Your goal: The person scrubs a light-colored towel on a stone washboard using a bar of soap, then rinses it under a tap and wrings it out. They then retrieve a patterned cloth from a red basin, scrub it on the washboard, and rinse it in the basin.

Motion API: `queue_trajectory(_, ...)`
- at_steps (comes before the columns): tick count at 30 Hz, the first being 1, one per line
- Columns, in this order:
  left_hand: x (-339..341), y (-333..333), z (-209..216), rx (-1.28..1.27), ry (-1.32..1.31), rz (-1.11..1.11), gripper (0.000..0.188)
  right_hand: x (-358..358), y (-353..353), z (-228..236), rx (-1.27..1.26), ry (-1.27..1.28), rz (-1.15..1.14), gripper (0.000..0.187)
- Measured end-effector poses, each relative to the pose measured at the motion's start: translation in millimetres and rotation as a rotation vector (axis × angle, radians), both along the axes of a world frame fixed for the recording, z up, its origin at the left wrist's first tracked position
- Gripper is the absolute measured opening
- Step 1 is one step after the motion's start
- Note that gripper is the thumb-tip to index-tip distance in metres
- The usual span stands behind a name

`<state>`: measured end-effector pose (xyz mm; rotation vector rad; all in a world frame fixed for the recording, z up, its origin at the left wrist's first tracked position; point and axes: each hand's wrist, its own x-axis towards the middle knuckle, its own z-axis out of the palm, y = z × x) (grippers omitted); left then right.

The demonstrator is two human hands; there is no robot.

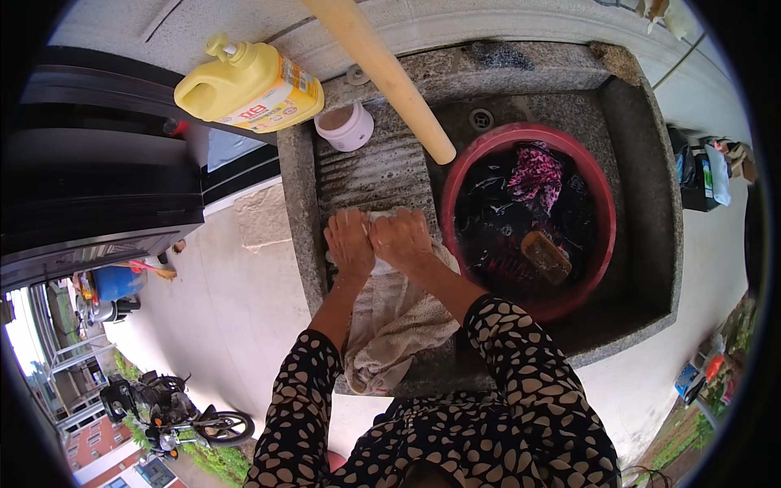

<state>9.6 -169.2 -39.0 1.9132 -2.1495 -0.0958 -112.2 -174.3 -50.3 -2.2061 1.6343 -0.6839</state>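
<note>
My left hand (350, 242) and my right hand (401, 238) are side by side, fingers curled round the upper end of a wet, pale towel (390, 313). Both press it onto the ridged stone washboard (370, 175) in the left part of a stone sink (669, 252). The towel's loose end hangs down toward me between my forearms. Right of my hands, a red basin (606, 220) holds dark water with dark clothes and a pink patterned cloth (537, 175). A wooden scrubbing brush (546, 257) lies in it.
A beige pipe (390, 73) slants down over the sink. A pale pink tub (345, 128) sits at the washboard's far left, beside a yellow pump jug (252, 88). A drain (482, 120) shows behind the basin. A motorcycle (175, 415) stands far off at lower left.
</note>
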Motion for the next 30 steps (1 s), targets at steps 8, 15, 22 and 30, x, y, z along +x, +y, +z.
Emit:
queue_trajectory(8, -27.6, 52.0, 5.3, 0.14, 0.981, 0.146, 0.031, -8.7, 59.6, 25.1, -0.086, -0.471, -0.516, 0.015)
queue_trajectory(15, 2.6, 14.4, -10.2, -0.146, 0.186, -0.272, 0.015, -3.6, 36.1, 15.3, -0.078, -0.07, -0.158, 0.013)
queue_trajectory(22, 2.0, 27.0, -13.5, 0.23, 0.835, 0.198, 0.024, 12.6, 51.5, 39.1, -0.082, -0.266, -0.608, 0.017)
queue_trajectory(30, 10.3, 30.4, -28.9, -0.179, 0.43, -0.216, 0.013, 11.1, 57.3, -4.7, 0.06, -0.17, -0.121, 0.012)
